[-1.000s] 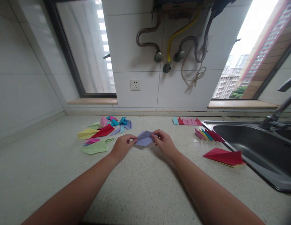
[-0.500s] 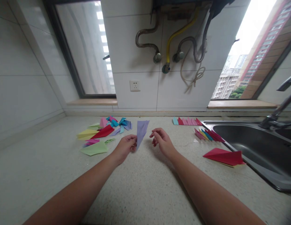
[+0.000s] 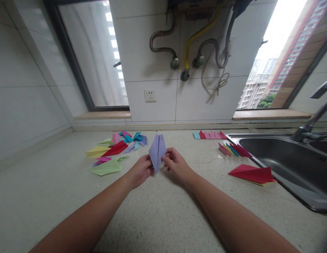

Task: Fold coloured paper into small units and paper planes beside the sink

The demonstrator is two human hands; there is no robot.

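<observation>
- Holding a lavender paper piece point(image 3: 157, 151) upright just above the countertop point(image 3: 158, 211), centre of view. The left hand point(image 3: 141, 170) pinches its lower left edge and the right hand point(image 3: 176, 165) its lower right. Both hands are closed on the paper, fingers curled.
- Shape of the piece: a narrow kite, pointed at top and bottom, with a seam down the middle where two flaps meet. The paper is thin and matte, and the creases look crisp.
- Progress, judged: this piece has several folds in it but is larger and looser than the small units lying about — probably mid-way.
- Looks finished: a back row of small units point(image 3: 210, 135) near the wall in teal, red and pink. A second row point(image 3: 234, 150) lies just beside the sink point(image 3: 279, 158). A blue-and-pink cluster point(image 3: 131, 137) sits on the left.
- Looks unfinished: the yellow sheet point(image 3: 96, 151), red sheet point(image 3: 116, 148) and green sheet point(image 3: 105, 167) on the left are long triangles, only lightly folded. A large red piece point(image 3: 251, 174) lies near the sink with a yellow edge showing under it.
- Surfaces: the countertop is pale speckled stone with a dull finish, the sink is brushed steel, and the wall is glossy white tile.
</observation>
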